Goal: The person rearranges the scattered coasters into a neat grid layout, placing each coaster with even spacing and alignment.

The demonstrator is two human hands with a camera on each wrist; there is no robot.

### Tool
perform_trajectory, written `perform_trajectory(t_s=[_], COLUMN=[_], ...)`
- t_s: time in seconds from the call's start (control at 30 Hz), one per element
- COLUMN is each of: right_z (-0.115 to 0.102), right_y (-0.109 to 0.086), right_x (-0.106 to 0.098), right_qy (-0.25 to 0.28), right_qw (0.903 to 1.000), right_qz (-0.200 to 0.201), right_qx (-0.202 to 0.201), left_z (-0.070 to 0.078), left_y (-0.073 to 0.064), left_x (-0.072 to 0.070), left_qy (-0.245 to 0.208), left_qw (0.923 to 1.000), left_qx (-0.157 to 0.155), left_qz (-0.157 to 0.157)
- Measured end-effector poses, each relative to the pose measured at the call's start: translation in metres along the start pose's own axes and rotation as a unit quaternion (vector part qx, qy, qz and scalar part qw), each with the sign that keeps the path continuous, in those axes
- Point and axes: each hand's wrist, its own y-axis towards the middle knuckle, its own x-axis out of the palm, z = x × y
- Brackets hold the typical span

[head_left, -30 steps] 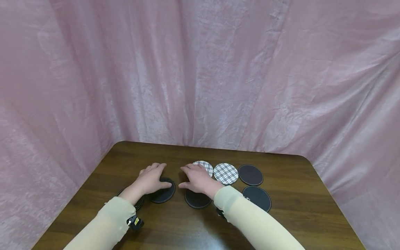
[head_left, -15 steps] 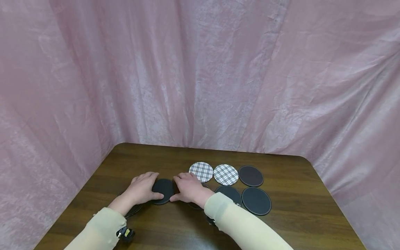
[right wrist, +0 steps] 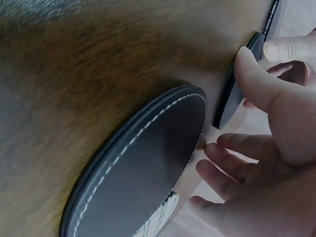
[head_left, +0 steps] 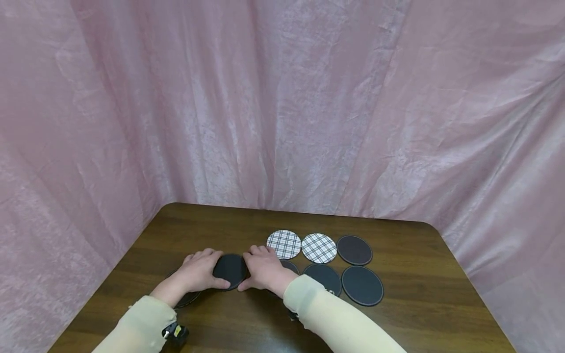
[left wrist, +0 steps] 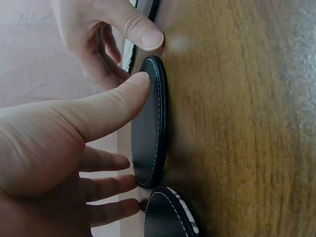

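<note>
A round black coaster (head_left: 230, 271) with stitched edging lies on the wooden table between the two hands. On its left side is the left hand (head_left: 194, 273); in the left wrist view its thumb touches the coaster's face near the rim, with extended fingers along the edge. From the right, the right hand (head_left: 264, 269) reaches in, thumb and fingers spread and loosely bent at the coaster's right rim. Another dark coaster (head_left: 187, 299) sits partly hidden under the left wrist. Beneath the right wrist a further dark coaster (right wrist: 143, 163) is mostly covered in the head view.
Two plaid coasters (head_left: 284, 244) and a dark brown coaster (head_left: 354, 250) form a back row on the wooden table (head_left: 423, 289). In front of them lie two black coasters (head_left: 362, 285), side by side. A pink curtain (head_left: 282, 108) hangs behind the table's far edge.
Both hands have moved slightly left and toward the person, closing in on the black coaster's sides. The right hand has uncovered the left plaid coaster. In the last half second they barely moved.
</note>
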Motion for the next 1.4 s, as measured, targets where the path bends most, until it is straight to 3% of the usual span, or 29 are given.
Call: perform_trajectory(t_s=[0.13,0.5,0.8,1.4], right_z=[-0.0010,-0.0022,-0.0014,0.0008], right_y=[0.0004,0.0023,0.0028,0.0025], right_x=[0.0001,0.0003,0.0016,0.0030], right_qy=[0.000,0.029,0.035,0.041], right_qw=[1.0000,0.9996,0.9994,0.9991], right_qz=[0.002,-0.004,-0.001,0.010], right_qx=[-0.005,0.002,0.002,-0.002], left_z=[-0.0049,0.0009,0.0043,0.0010], left_y=[0.0016,-0.0010,-0.0031,0.0021], left_x=[0.0030,-0.0037,-0.0037,-0.0056], left_qy=[0.007,0.019,0.039,0.037], left_qw=[0.9999,0.9994,0.9990,0.9980], left_qx=[0.004,-0.006,-0.010,-0.041], left_qz=[-0.008,-0.030,-0.019,-0.031])
